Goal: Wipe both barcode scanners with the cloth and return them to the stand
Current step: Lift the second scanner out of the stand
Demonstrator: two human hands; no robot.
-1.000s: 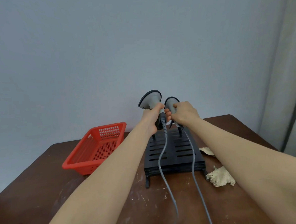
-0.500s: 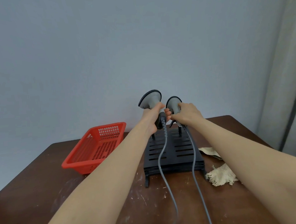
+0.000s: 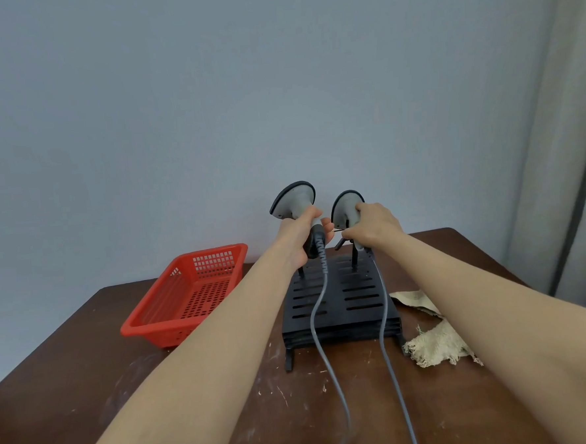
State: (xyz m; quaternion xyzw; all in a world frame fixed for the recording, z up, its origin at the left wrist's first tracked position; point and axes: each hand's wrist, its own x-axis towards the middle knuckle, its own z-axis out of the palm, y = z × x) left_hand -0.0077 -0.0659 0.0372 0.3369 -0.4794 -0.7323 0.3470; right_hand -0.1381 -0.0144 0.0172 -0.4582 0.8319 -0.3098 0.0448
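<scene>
Two grey barcode scanners stand upright over a black slotted stand [image 3: 341, 308] at the back of the brown table. My left hand [image 3: 297, 237] is wrapped around the handle of the left scanner [image 3: 293, 201]. My right hand [image 3: 372, 229] grips the handle of the right scanner [image 3: 344, 206]. A grey cable [image 3: 320, 319] runs from each scanner across the stand toward me. A frayed beige cloth [image 3: 434, 345] lies on the table just right of the stand, partly hidden by my right forearm.
A red perforated plastic basket [image 3: 186, 297] sits left of the stand. The brown table [image 3: 89, 388] ends against a grey-blue wall close behind the scanners. A grey curtain [image 3: 567, 136] hangs at the right.
Both hands keep their grip on the scanner handles. The scanners and hands have barely shifted; the right hand sits very slightly higher on its handle.
</scene>
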